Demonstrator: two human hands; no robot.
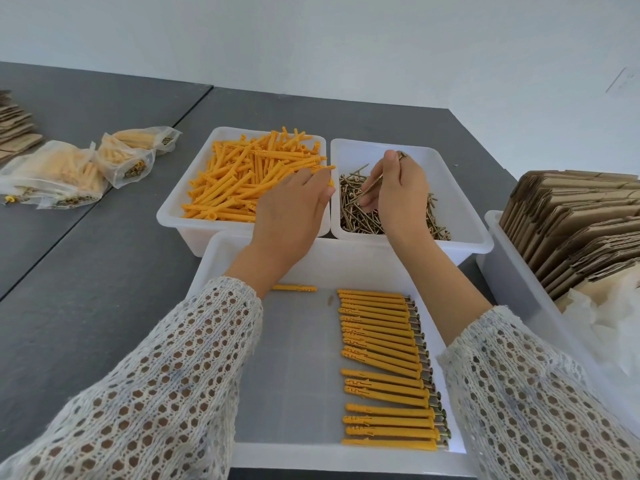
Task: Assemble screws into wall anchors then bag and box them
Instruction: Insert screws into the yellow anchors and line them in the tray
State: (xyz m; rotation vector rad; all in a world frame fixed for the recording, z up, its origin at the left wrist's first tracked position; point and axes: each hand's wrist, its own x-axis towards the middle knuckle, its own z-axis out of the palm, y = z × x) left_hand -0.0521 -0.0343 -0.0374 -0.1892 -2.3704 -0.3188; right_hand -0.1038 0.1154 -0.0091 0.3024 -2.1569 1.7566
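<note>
Screws [367,216]: a loose heap in the right rear bin [464,202].
Anchors [242,178]: orange, piled in the left rear bin [173,216], just beside the screw bin.
Right hand [398,192]: over the screw heap, fingers pinching one screw [377,180] that slants up past the thumb.
Left hand [294,209]: over the inner edge of the anchor bin, fingers curled on one anchor [323,168].
Tray [304,455]: nearest the person, holding a column of assembled anchors [384,368] with screw heads to the right; one lone anchor [294,288] lies at its far end.
Bags [86,168]: filled, on the worktop [104,289] to the far left.
Cardboard [571,230]: flat pieces standing in a bin [519,289] at the right.
Sleeves [173,375]: white open knit on both arms.
</note>
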